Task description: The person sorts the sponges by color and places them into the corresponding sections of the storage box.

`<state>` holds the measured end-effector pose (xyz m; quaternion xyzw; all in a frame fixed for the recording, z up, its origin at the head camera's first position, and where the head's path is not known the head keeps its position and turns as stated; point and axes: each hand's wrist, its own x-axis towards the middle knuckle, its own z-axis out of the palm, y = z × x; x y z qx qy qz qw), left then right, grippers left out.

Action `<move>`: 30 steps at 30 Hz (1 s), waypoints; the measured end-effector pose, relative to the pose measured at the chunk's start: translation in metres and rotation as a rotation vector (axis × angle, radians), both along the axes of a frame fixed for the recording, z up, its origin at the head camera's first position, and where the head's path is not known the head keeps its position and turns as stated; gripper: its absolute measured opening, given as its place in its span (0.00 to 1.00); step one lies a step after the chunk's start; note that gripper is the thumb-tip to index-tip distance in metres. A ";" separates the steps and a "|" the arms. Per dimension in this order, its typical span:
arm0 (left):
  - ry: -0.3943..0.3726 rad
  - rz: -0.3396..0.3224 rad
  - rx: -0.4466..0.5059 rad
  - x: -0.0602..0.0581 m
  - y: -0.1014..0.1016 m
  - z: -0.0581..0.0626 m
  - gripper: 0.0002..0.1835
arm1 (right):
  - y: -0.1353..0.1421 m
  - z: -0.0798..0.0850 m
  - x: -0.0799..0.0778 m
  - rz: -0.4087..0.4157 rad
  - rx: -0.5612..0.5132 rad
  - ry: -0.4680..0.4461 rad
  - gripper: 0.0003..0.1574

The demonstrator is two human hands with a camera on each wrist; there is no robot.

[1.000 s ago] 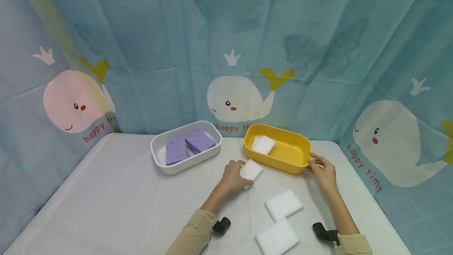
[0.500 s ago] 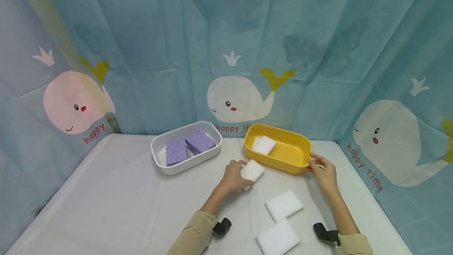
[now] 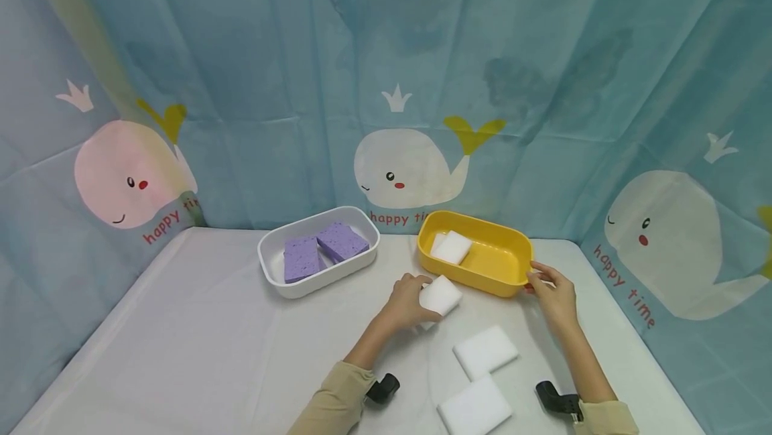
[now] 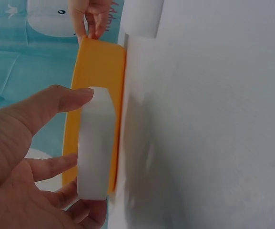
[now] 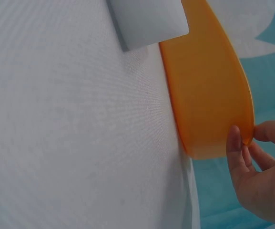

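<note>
My left hand point(image 3: 407, 302) grips a white sponge point(image 3: 442, 295) by its edges, thumb on one end and fingers at the other, just in front of the yellow tray point(image 3: 497, 261). In the left wrist view the sponge point(image 4: 96, 143) stands edge-on, overlapping the tray's side. At the tray's right end my right hand point(image 3: 553, 295) pinches the rim; the right wrist view shows thumb and fingers point(image 5: 234, 148) on both sides of that rim. Inside the tray, at its left, lie white sponges point(image 3: 452, 247), one partly hidden behind another.
Two more white sponges lie on the table between my forearms, a farther one point(image 3: 485, 352) and a nearer one point(image 3: 475, 407). To the left of the yellow tray stands a white tray point(image 3: 326, 276) with purple sponges point(image 3: 301, 259) in it. A whale-print curtain point(image 3: 289, 86) hangs behind the table.
My left hand has shifted slightly to the right with the white sponge, which has come up and turned a little. The right hand stays on the yellow tray's rim.
</note>
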<state>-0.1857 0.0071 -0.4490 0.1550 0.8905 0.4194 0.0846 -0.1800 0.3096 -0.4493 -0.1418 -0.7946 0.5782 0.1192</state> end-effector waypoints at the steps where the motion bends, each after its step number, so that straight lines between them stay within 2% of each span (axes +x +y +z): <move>1: -0.002 -0.007 -0.002 0.000 0.001 0.001 0.38 | 0.000 0.000 0.000 -0.001 0.001 0.002 0.26; 9: -0.003 -0.052 0.021 0.004 0.005 0.011 0.36 | -0.001 0.000 -0.001 -0.006 -0.012 0.008 0.25; 15: -0.008 -0.063 0.019 0.006 0.010 0.020 0.37 | -0.001 0.001 -0.001 -0.010 -0.009 -0.002 0.25; 30: 0.066 -0.112 -0.021 -0.011 0.019 0.047 0.37 | 0.000 0.000 0.001 0.000 0.003 -0.006 0.26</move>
